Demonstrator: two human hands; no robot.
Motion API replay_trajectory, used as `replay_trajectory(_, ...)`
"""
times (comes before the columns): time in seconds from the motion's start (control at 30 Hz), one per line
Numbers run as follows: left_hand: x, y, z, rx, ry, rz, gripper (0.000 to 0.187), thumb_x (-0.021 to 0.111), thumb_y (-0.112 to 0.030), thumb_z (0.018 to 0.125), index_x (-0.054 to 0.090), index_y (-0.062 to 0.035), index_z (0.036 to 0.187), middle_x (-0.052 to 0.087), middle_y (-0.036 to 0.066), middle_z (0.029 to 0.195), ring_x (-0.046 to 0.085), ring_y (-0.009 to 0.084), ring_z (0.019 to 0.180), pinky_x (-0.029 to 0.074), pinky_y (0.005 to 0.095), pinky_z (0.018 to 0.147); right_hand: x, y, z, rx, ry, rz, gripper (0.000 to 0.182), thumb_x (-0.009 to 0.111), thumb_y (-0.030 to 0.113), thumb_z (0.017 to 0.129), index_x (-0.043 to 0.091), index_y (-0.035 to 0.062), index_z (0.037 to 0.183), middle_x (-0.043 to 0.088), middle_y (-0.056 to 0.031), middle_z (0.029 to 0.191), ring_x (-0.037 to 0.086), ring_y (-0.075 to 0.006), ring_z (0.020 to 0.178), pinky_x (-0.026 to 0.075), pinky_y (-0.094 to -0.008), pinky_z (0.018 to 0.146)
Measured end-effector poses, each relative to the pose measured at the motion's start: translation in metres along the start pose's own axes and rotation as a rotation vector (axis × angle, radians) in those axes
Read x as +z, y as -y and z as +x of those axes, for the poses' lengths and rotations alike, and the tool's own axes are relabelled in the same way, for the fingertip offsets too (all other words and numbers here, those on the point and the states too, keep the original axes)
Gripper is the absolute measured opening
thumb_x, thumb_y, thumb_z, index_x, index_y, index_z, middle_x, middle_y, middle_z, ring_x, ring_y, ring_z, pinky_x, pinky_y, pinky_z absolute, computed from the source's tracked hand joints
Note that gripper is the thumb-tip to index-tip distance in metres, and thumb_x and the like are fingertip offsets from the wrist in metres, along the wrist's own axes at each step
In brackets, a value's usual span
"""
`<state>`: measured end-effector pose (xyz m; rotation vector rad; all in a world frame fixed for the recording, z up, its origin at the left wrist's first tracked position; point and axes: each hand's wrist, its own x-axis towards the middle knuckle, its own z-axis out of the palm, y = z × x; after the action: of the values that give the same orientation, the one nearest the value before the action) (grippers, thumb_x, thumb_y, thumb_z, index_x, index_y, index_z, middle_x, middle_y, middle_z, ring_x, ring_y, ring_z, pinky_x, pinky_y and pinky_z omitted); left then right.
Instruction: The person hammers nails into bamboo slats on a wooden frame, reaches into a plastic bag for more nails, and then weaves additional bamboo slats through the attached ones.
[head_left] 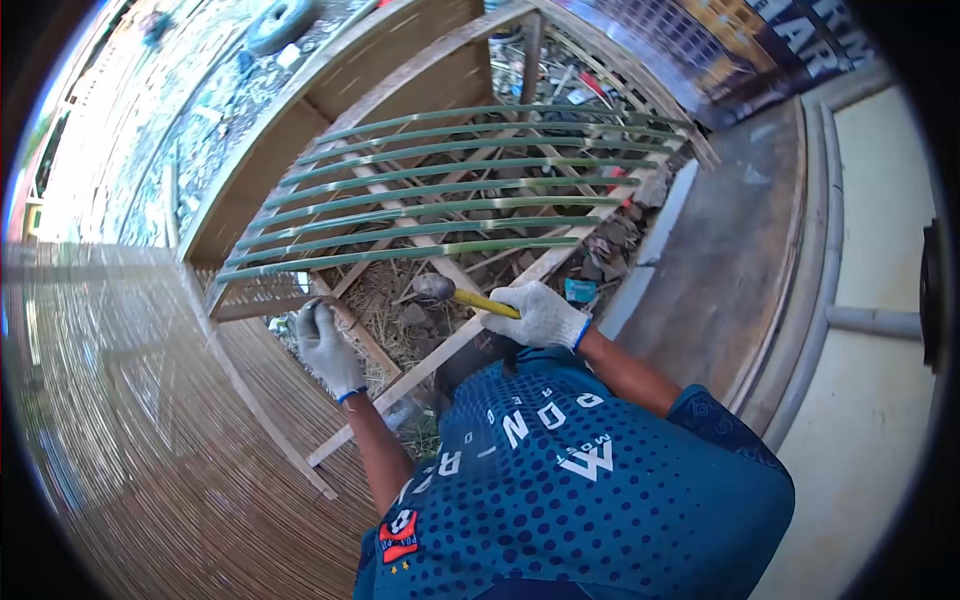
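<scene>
My right hand (541,315), in a white knit glove, is closed around the yellow handle of a hammer (434,287). The hammer's grey head points left, over the wooden frame. My left hand (327,348), gloved too, is raised near the frame's lower left corner with its fingers pinched together. A small dark bit shows at those fingertips, too small to name. In front of both hands, several green bamboo slats (420,232) lie side by side across the wooden frame (545,262), with gaps between them.
A woven bamboo-strip wall (190,420) stands on the left. Brown panels (400,70) rise behind the slats. Rubble and straw (405,320) cover the ground under the frame. On the right are a concrete ledge (715,260) and a pale wall (880,250). A tyre (281,25) lies at the back.
</scene>
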<state>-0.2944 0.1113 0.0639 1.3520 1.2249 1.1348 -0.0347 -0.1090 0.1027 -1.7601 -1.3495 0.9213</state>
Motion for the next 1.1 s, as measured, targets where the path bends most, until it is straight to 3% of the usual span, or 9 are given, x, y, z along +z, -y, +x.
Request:
replay_trajectory(0.1, -0.015, 0.009, 0.027, 0.043, -0.041, 0.115, 0.021, 0.061, -0.011, 0.105, 0.068, 0.0013, 0.12, 0.069, 0.005, 0.11, 0.063, 0.0131, 0.099, 0.051, 0.0288, 0.09, 0.005, -0.007, -0.008, -0.018, -0.12, 0.012, 0.025, 0.072, 0.03, 0.094, 0.07, 0.0054, 0.098, 0.069, -0.0194, 0.081, 0.069, -0.038, 0.074, 0.052, -0.0456, 0.067)
replay_trajectory(0.2, -0.048, 0.022, 0.062, 0.102, -0.063, 0.261, 0.018, 0.064, -0.012, 0.103, 0.071, -0.0006, 0.116, 0.07, 0.004, 0.109, 0.063, 0.0118, 0.101, 0.05, 0.028, 0.091, 0.014, -0.002, -0.005, 0.079, -0.096, 0.046, 0.028, 0.072, 0.026, 0.093, 0.074, 0.0046, 0.111, 0.072, -0.0213, 0.093, 0.073, -0.0382, 0.084, 0.056, -0.0441, 0.074)
replay_trajectory(0.27, -0.07, 0.039, 0.091, 0.134, -0.164, 0.31, 0.018, 0.066, -0.013, 0.102, 0.072, -0.0008, 0.114, 0.071, 0.004, 0.107, 0.064, 0.0105, 0.099, 0.051, 0.0273, 0.089, 0.018, 0.01, 0.005, 0.174, -0.058, -0.014, 0.026, 0.071, 0.024, 0.094, 0.072, 0.0017, 0.107, 0.07, -0.0211, 0.085, 0.071, -0.038, 0.077, 0.053, -0.042, 0.07)
replay_trajectory(0.43, -0.129, 0.069, 0.179, 0.075, -0.367, 0.27, 0.017, 0.069, -0.013, 0.099, 0.073, -0.0009, 0.11, 0.075, 0.008, 0.104, 0.068, 0.0144, 0.095, 0.053, 0.0302, 0.089, 0.052, 0.053, 0.059, 0.277, -0.042, 0.105, 0.024, 0.065, 0.018, 0.099, 0.072, 0.0031, 0.116, 0.068, -0.0077, 0.074, 0.065, -0.0144, 0.068, 0.051, -0.0328, 0.064)
replay_trajectory(0.53, -0.155, 0.088, 0.232, 0.137, -0.413, 0.243, 0.019, 0.07, -0.014, 0.097, 0.075, -0.0016, 0.11, 0.076, 0.01, 0.103, 0.07, 0.0178, 0.094, 0.054, 0.0322, 0.09, 0.084, 0.069, 0.104, 0.364, 0.012, 0.245, 0.027, 0.066, 0.019, 0.099, 0.071, 0.0038, 0.121, 0.066, -0.0035, 0.072, 0.061, -0.0107, 0.062, 0.049, -0.0297, 0.06)
replay_trajectory(0.63, -0.166, 0.11, 0.267, 0.088, -0.417, 0.26, 0.02, 0.071, -0.015, 0.096, 0.076, -0.0014, 0.11, 0.076, 0.012, 0.106, 0.071, 0.022, 0.098, 0.054, 0.0336, 0.092, 0.109, 0.102, 0.155, 0.283, 0.063, 0.085, 0.03, 0.066, 0.022, 0.1, 0.069, 0.0037, 0.123, 0.068, -0.0066, 0.072, 0.065, -0.0145, 0.063, 0.051, -0.0328, 0.06)
replay_trajectory(0.73, -0.166, 0.122, 0.288, 0.235, -0.424, 0.514, 0.019, 0.075, -0.015, 0.091, 0.078, -0.0055, 0.107, 0.076, 0.013, 0.107, 0.07, 0.0279, 0.102, 0.052, 0.0403, 0.096, 0.14, 0.124, 0.195, 0.187, 0.09, 0.01, 0.033, 0.064, 0.023, 0.101, 0.067, 0.0032, 0.127, 0.07, -0.0117, 0.075, 0.069, -0.0195, 0.064, 0.052, -0.036, 0.062)
replay_trajectory(0.77, -0.165, 0.126, 0.294, 0.233, -0.429, 0.481, 0.017, 0.078, -0.016, 0.088, 0.08, -0.0071, 0.103, 0.077, 0.011, 0.106, 0.069, 0.0272, 0.106, 0.051, 0.0407, 0.098, 0.146, 0.135, 0.209, 0.161, 0.125, -0.022, 0.038, 0.063, 0.025, 0.101, 0.063, 0.0019, 0.132, 0.071, -0.0169, 0.078, 0.072, -0.0243, 0.068, 0.054, -0.0386, 0.065)
replay_trajectory(1.1, -0.159, 0.145, 0.306, 0.306, -0.501, 0.581, 0.013, 0.078, -0.016, 0.087, 0.081, -0.0081, 0.097, 0.078, 0.005, 0.105, 0.067, 0.0252, 0.108, 0.05, 0.0395, 0.1, 0.205, 0.155, 0.309, -0.05, 0.179, -0.126, 0.049, 0.063, 0.025, 0.101, 0.055, 0.002, 0.143, 0.071, -0.0284, 0.086, 0.074, -0.0416, 0.078, 0.057, -0.0479, 0.07)
